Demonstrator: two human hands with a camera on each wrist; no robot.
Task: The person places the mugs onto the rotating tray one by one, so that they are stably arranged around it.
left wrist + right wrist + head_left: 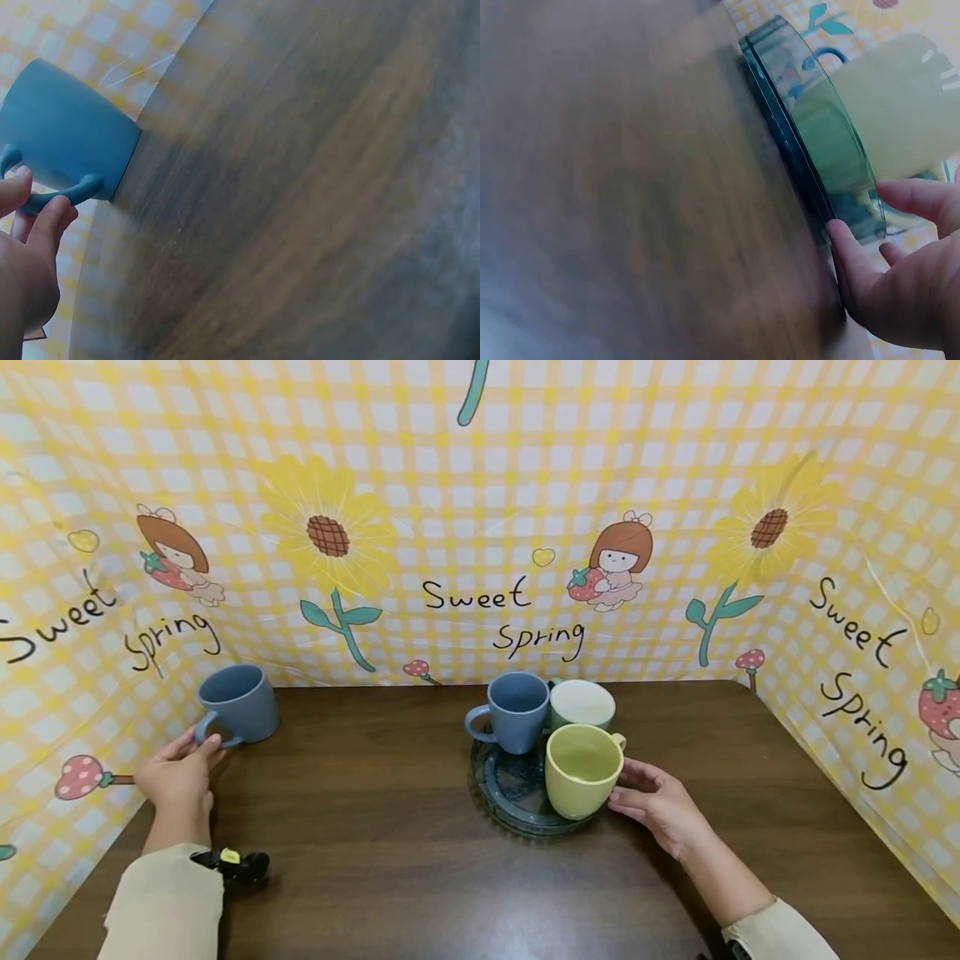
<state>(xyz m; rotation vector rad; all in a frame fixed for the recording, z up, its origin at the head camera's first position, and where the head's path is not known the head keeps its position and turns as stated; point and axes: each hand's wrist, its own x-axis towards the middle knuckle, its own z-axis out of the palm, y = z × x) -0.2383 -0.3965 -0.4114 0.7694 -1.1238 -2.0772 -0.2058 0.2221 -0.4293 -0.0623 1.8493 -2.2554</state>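
Note:
At the table's far left, my left hand (180,772) pinches the handle of a blue mug (251,706). The left wrist view shows this mug (67,120) upright, with thumb and fingers on its handle. My right hand (663,810) is at the right side of a round, see-through dark tray (498,806). In the right wrist view its fairly straight fingers touch the tray's raised wall (772,56), close to the yellow mug (900,97). On the tray stand that yellow mug (581,777), a second blue mug (517,718) and a green mug with a white inside (581,714), partly hidden.
A brown wooden table (360,827) lies beneath everything. Yellow checked cloth (465,485) with printed flowers and lettering rises behind it and along both sides. The left blue mug is close to this cloth at the back left corner.

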